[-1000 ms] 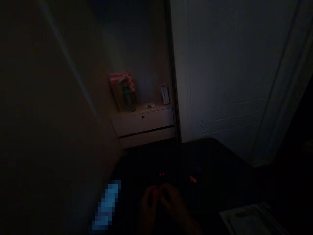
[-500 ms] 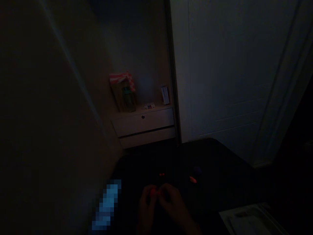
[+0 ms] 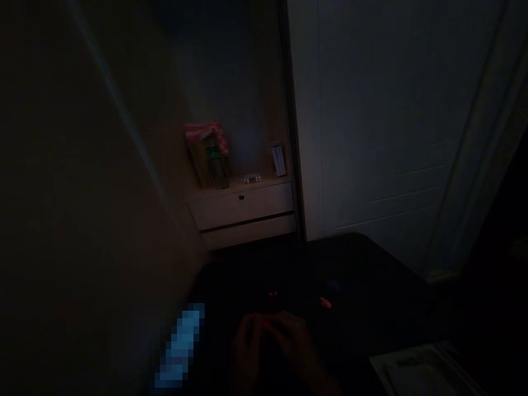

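The scene is very dark. My left hand (image 3: 248,341) and my right hand (image 3: 292,338) meet low in the middle, over a black tabletop (image 3: 355,258). Between their fingertips a small red piece (image 3: 267,324) shows; both hands are closed on it, and the fingers cover most of it. Just beyond them lie two tiny red bits (image 3: 273,294). An orange-red lump (image 3: 325,302) rests to the right, beside a dark purple round piece (image 3: 332,287).
A blurred bright blue object (image 3: 179,349) is at the left. Printed sheets (image 3: 424,368) lie at the lower right. Behind the table stands a drawer unit (image 3: 247,209) holding a bottle (image 3: 216,165), a striped bag (image 3: 200,132) and small boxes (image 3: 279,160).
My fingers have closed further around the red piece, and less of it shows. My left fingertips have moved slightly toward the right hand.
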Demonstrator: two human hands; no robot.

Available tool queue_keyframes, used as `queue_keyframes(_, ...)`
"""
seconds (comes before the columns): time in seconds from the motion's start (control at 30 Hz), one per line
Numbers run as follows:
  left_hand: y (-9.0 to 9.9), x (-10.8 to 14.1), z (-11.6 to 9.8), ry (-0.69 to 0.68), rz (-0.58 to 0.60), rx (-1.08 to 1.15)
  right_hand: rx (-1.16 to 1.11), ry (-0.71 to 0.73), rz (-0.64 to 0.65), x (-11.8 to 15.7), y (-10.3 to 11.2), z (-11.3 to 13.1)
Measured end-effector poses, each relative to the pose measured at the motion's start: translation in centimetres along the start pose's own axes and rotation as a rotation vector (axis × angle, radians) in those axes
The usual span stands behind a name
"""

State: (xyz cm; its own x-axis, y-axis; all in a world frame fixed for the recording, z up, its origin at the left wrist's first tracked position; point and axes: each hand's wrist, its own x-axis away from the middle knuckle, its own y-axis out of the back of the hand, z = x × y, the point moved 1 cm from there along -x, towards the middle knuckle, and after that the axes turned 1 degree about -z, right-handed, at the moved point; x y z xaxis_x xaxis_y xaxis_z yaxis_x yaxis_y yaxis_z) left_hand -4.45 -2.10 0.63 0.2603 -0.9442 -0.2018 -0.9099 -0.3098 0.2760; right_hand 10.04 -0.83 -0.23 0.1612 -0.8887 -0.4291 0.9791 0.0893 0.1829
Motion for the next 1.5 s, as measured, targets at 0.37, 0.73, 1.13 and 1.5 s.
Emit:
queue_keyframes(0.37,-0.1,0.0,0.8,0.016,-0.013,0.002,0.043,-0.035,-0.029,0.0,-0.2,-0.6)
queue_keyframes(0.73,-0.2,0.1,0.3,0.031,0.013,0.006,0.109,-0.085,-0.011,-0.2,-0.4,-1.0)
queue_keyframes(1.13,-0.1,0.1,0.9,0.02,-0.071,0.028,-0.163,-0.223,-0.185,-0.7,0.3,-1.1)
queue_keyframes(1.5,0.0,-0.3,1.4,-0.009,-0.051,-0.005,-0.271,-0.286,-0.087,-0.8,0.0,-0.7)
